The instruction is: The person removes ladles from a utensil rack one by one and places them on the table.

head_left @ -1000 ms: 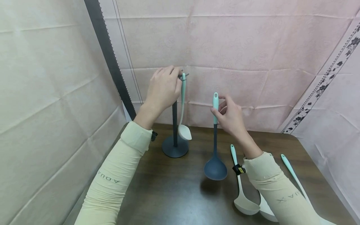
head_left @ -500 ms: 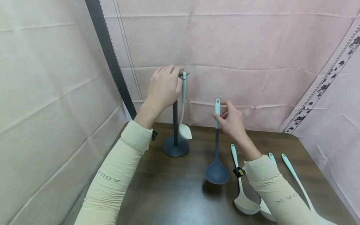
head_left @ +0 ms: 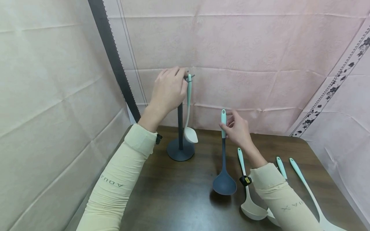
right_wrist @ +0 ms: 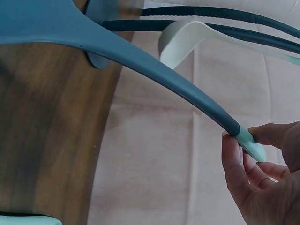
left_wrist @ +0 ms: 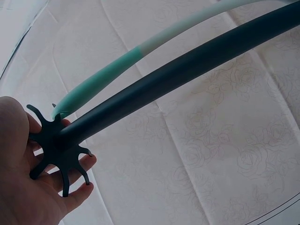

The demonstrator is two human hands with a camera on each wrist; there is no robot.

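Dark ladle (head_left: 224,183) upright, right hand (head_left: 238,131) fingers pinching its handle, left hand (head_left: 169,91) fingers gripping rack top (left_wrist: 58,147)

There are five utensils: one dark ladle (head_left: 224,179) in the right hand (head_left: 237,130), one white ladle (head_left: 189,128) hanging beside the left hand (head_left: 169,89), and three pale ones (head_left: 250,192) near the right forearm. There is one stand (head_left: 180,141) under the left hand.

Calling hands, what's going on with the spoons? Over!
Left hand grips the hook top of the rack, white ladle hanging there. Right hand pinches the dark ladle upright, bowl near the table. Nothing between them.
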